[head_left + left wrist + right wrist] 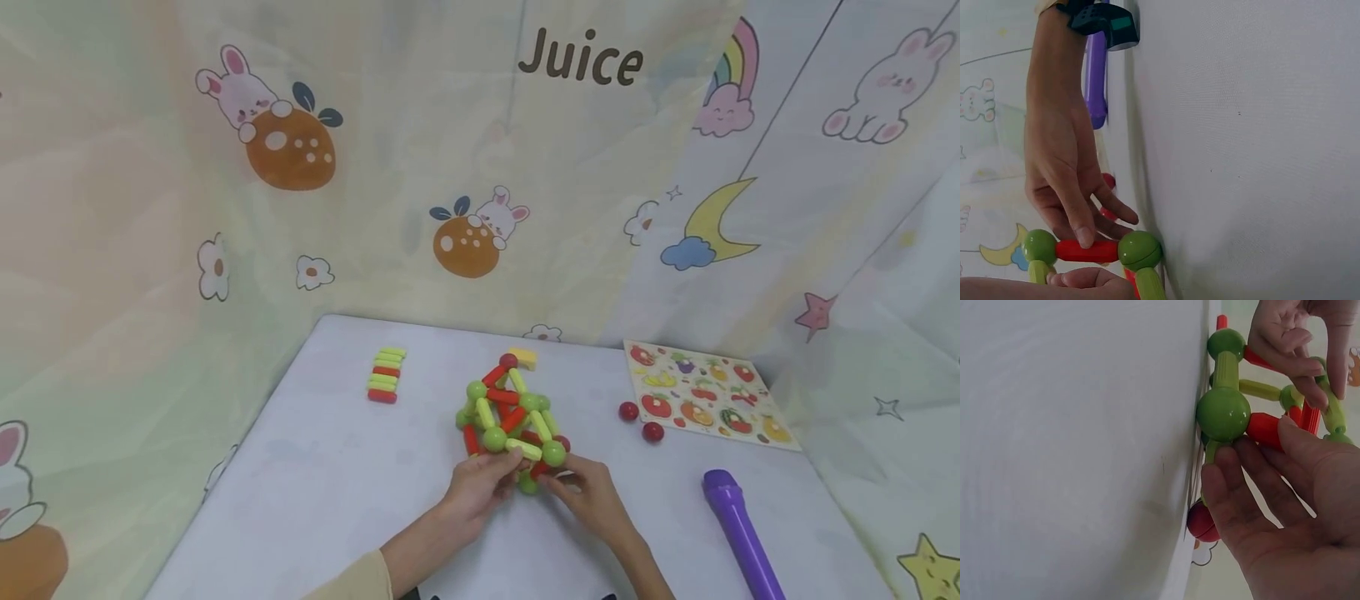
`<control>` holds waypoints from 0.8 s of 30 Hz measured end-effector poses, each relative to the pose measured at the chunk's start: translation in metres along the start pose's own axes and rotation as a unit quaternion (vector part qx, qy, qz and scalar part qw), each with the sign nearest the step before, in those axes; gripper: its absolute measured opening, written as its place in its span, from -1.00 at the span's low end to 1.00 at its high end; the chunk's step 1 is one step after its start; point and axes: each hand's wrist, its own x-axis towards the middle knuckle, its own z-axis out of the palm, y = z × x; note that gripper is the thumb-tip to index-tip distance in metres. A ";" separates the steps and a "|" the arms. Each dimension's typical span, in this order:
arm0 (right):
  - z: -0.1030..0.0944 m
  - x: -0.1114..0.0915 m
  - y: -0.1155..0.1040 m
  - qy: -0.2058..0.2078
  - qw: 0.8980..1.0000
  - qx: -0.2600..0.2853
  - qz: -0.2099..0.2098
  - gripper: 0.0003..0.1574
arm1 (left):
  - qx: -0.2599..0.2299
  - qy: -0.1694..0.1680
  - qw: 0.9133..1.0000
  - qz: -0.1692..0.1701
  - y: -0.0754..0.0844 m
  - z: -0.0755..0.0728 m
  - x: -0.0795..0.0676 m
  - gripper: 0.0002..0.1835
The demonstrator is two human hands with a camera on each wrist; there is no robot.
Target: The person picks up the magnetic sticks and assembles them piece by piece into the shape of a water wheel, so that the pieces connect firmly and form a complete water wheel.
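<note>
A frame of red and yellow-green rods joined by green and dark red balls stands in the middle of the table; it looks like a magnetic rod-and-ball building toy [504,398]. At its near side my left hand [476,487] pinches a yellow-green rod [1334,415] between thumb and fingers. From the right, my right hand [592,498] holds a short red rod [1087,251], its thumb laid on it, between two green balls. One of these, a lower green ball [1224,414], sits close to the tabletop, with the right fingers just beside it.
Loose yellow-green and red rods [386,377] lie in a row at the back left. Behind the frame is a yellow block [525,358]. Two red balls [628,411] lie near a fruit picture board [712,392]. A purple toy microphone [742,533] lies front right.
</note>
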 end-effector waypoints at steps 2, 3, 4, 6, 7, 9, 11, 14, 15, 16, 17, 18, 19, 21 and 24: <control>-0.001 0.001 -0.001 0.000 1.000 -0.002 0.001 -0.63 | 0.000 0.004 1.000 0.002 0.000 0.001 0.001 -0.74; -0.001 0.001 -0.001 -0.001 1.000 -0.004 0.002 -0.63 | 0.001 0.005 1.000 0.003 0.000 0.001 0.002 -0.74; -0.001 0.001 -0.001 -0.003 1.000 -0.005 0.001 -0.63 | 0.002 0.005 1.000 0.003 0.000 0.001 0.002 -0.74; -0.001 0.001 -0.001 -0.007 1.000 -0.006 0.001 -0.63 | 0.009 0.001 1.000 -0.002 0.002 0.000 0.001 -0.73; -0.001 0.001 -0.001 -0.009 1.000 -0.005 0.001 -0.63 | 0.019 -0.005 1.000 -0.005 0.003 -0.002 0.000 -0.72; -0.001 0.002 -0.002 -0.013 1.000 -0.003 0.009 -0.63 | 0.055 -0.016 0.998 -0.012 0.008 -0.008 -0.003 -0.69; -0.001 0.002 -0.004 -0.011 1.000 -0.006 0.023 -0.65 | 0.114 -0.019 0.993 -0.008 0.015 -0.017 -0.008 -0.66; 0.000 0.001 -0.009 -0.005 0.999 -0.017 0.047 -0.68 | 0.207 0.016 0.978 0.032 0.027 -0.031 -0.012 -0.66; 0.001 0.001 -0.011 -0.002 0.998 -0.021 0.053 -0.69 | 0.235 0.037 0.970 0.052 0.030 -0.035 -0.011 -0.66; 0.001 0.001 -0.013 0.003 0.998 -0.025 0.060 -0.70 | 0.256 0.060 0.962 0.074 0.033 -0.038 -0.009 -0.64; 0.002 0.001 -0.015 0.008 0.997 -0.031 0.067 -0.69 | 0.272 0.077 0.955 0.094 0.036 -0.041 -0.007 -0.61; 0.004 0.001 -0.017 0.014 0.997 -0.034 0.073 -0.67 | 0.287 0.092 0.947 0.111 0.039 -0.043 -0.003 -0.56; 0.005 0.001 -0.020 0.020 0.996 -0.037 0.080 -0.66 | 0.304 0.101 0.939 0.122 0.041 -0.045 0.001 -0.49; 0.009 0.002 -0.024 0.031 0.994 -0.041 0.095 -0.61 | 0.325 0.097 0.932 0.126 0.043 -0.049 0.010 -0.34; 0.015 0.004 -0.029 0.034 0.993 -0.040 0.109 -0.55 | 0.336 0.058 0.935 0.100 0.043 -0.053 0.020 -0.21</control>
